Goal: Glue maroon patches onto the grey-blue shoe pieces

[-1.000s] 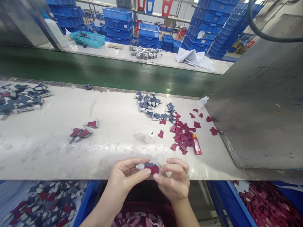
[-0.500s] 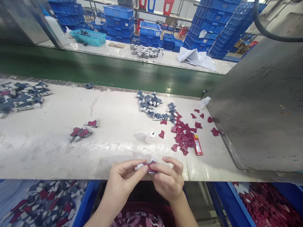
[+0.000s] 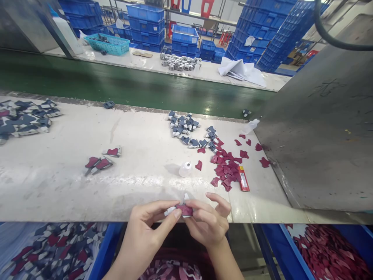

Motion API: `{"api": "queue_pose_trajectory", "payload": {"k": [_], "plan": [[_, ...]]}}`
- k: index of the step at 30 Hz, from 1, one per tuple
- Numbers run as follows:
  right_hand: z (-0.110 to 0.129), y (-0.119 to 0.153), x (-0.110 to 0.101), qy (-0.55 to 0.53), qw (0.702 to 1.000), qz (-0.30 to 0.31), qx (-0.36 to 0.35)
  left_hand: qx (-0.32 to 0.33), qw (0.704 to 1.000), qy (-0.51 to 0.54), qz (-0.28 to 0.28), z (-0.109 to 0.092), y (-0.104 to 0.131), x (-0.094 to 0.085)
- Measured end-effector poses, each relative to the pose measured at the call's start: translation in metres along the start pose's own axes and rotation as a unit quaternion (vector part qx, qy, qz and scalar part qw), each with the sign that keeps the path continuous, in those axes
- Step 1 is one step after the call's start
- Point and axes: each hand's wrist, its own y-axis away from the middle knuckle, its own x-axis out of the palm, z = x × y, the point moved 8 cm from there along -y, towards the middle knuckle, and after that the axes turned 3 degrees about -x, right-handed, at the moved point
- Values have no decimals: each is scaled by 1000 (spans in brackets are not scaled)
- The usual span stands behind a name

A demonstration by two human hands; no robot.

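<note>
Near the table's front edge, my left hand (image 3: pixel 148 229) pinches the left end of a small grey-and-white part with a maroon piece (image 3: pixel 184 210) on its face. My right hand (image 3: pixel 208 221) grips the right side of the same part, index finger raised. Just beyond stands a small white bottle (image 3: pixel 185 169). To the right lies a pile of maroon pieces (image 3: pixel 229 169) with a red lighter-like packet (image 3: pixel 244 179) beside it. Behind them are dark blue-and-white parts (image 3: pixel 183 125). Three maroon-faced parts (image 3: pixel 101 163) lie at the left.
A heap of blue-and-white parts (image 3: pixel 26 118) lies far left. Bins with parts (image 3: pixel 113 249) and maroon pieces (image 3: pixel 300 256) stand below the edge. A metal panel (image 3: pixel 326 128) rises at right. A green belt (image 3: pixel 140 91) runs behind, with a dark part (image 3: pixel 246 112) on it.
My fingers have shifted slightly on the held part, showing more of its maroon face. The dark part on the green belt at the right has come out from behind the metal panel, moving left.
</note>
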Motion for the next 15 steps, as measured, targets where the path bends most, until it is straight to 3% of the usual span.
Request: {"api": "queue_pose_trajectory", "payload": {"k": [7,11,15], "plan": [[-19,7,-16,56,994,-26,90,10,999,-9,-29,-9,2,-6],[-27,12,-16,17,993,10,116,13,999,-22,-33,-8,0,-8],[-16,10,-16,-23,997,3,68,0,999,-17,-33,-3,-1,-7]]}}
